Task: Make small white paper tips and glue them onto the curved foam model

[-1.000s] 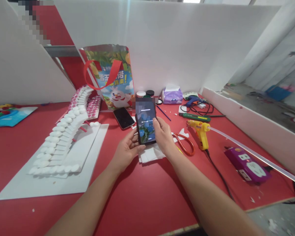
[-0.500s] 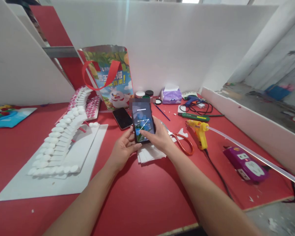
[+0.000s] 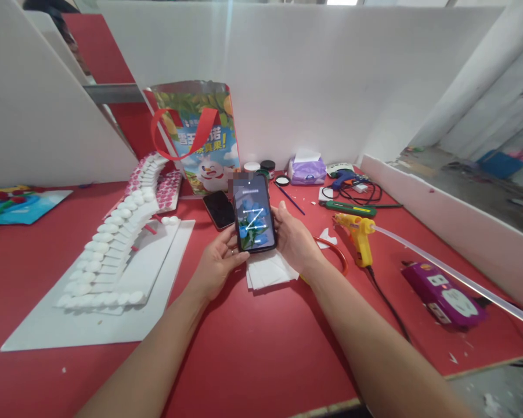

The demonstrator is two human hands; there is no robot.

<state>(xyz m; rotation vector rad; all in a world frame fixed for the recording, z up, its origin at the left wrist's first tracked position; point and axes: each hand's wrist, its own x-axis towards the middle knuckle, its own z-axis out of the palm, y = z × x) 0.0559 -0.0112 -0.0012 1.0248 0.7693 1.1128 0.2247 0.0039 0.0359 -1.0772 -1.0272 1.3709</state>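
Between my hands a dark smartphone (image 3: 255, 217) is held up, its lit screen showing blue flowers and a Z-shaped unlock pattern. My left hand (image 3: 220, 258) grips its lower left side, thumb along the bottom corner. At the right edge, my right hand (image 3: 298, 238) cradles the phone with the thumb raised off the screen. Below it lie white paper sheets (image 3: 270, 273). A second phone (image 3: 219, 210), screen dark, rests behind my left hand. Orange-handled scissors (image 3: 337, 252) are partly hidden by my right hand.
Left stands a white curved stair model (image 3: 108, 249) on a white board (image 3: 39, 325). A printed bag (image 3: 200, 136) is at the back. To the right are a yellow glue gun (image 3: 357, 235) with a long glue stick, a purple power strip (image 3: 444, 296) and a tissue pack (image 3: 307, 169).
My right thumb has lifted off the screen, and the hand has shifted to the phone's right side. The drawn pattern has gained a bottom stroke. A green stem and possible fingertip appear at far left.
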